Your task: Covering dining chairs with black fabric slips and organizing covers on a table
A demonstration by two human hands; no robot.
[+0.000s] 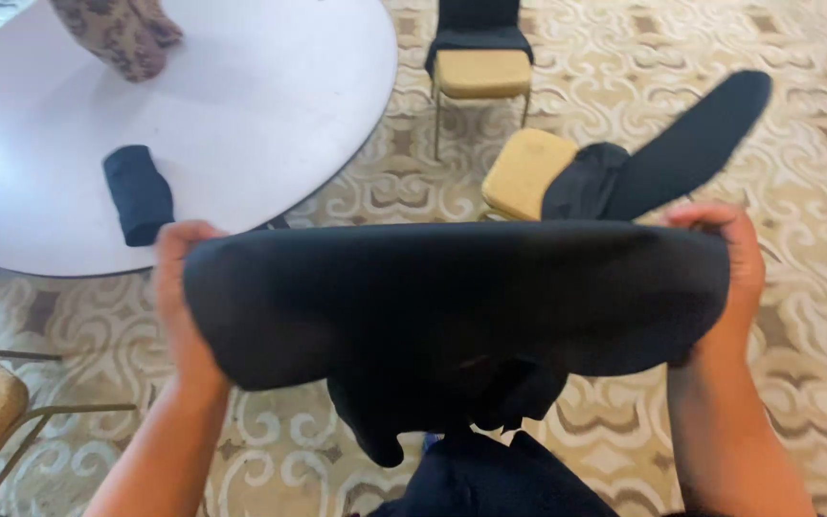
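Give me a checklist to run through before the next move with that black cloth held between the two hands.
1. Left hand grips the black cloth at its edge: ok.
2. Right hand grips the opposite edge: ok.
3. Cloth stretched flat between both hands: not ok, the middle sags and bunches below.
4. Cloth hangs free of the patterned carpet: cannot tell.
5. Round white table has bare surface beside the rolled dark cloth: ok.

Our hands [179, 287] [734, 268] are spread wide by the dark cloth [452, 306] between them. Beyond our left stands the table [241, 115]; beyond our right a draped chair [528, 172]. Carpet [815, 316] outside our right lies open.
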